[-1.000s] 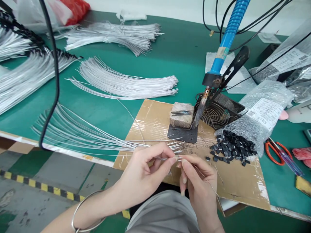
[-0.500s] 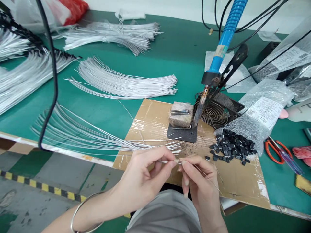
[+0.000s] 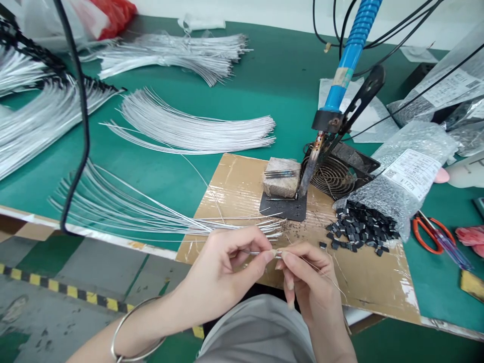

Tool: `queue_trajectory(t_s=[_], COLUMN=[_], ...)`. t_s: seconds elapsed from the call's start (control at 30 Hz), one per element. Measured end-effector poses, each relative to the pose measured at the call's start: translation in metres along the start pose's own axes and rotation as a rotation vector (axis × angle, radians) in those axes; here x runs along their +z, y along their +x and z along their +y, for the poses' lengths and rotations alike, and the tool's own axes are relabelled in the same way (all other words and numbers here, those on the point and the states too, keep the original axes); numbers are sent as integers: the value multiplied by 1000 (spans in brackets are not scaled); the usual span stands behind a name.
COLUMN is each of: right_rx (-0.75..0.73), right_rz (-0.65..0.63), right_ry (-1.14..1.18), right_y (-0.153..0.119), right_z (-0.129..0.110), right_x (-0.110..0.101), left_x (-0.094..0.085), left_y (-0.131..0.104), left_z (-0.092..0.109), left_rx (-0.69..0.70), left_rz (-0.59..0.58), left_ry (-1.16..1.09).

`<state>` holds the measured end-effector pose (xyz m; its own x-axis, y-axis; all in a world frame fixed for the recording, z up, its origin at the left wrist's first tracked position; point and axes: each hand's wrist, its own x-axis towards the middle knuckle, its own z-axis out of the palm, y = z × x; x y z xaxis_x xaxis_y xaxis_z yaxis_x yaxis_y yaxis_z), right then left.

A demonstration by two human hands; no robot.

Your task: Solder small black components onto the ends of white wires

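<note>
In the head view, the left hand (image 3: 230, 269) pinched a thin pale wire (image 3: 251, 252) between its thumb and finger. The wire was up in front of the person's lap, over the cardboard (image 3: 378, 287) on the green bench (image 3: 291, 85). The right hand (image 3: 312, 275) pinched too, with its tips right beside the left ones. It seemed to grip the end of that same wire, but the fingers hid the very tip. More loose wires (image 3: 151, 210) lay to the left, with their ends just behind the left hand. A tool with a blue handle (image 3: 350, 55) slanted down behind the hands, and small black bits (image 3: 363, 229) sat in a pile to the right. The step looked like working the wire's end with the fingertips. The next move seemed to call for a steady left pinch and tiny, gentle moves from the right fingers.
</note>
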<state>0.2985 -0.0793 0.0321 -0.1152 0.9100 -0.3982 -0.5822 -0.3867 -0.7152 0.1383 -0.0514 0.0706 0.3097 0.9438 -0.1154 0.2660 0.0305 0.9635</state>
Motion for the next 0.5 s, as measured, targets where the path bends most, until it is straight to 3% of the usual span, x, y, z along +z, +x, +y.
queue_trajectory(t_s=[0.5], right_rx=[-40], right_rz=[9], right_ry=[10], right_y=[-1], right_z=[4], right_x=[1], left_x=[6], left_y=[0], left_z=[-6], left_rx=[-67], left_rz=[53], left_ry=[-62])
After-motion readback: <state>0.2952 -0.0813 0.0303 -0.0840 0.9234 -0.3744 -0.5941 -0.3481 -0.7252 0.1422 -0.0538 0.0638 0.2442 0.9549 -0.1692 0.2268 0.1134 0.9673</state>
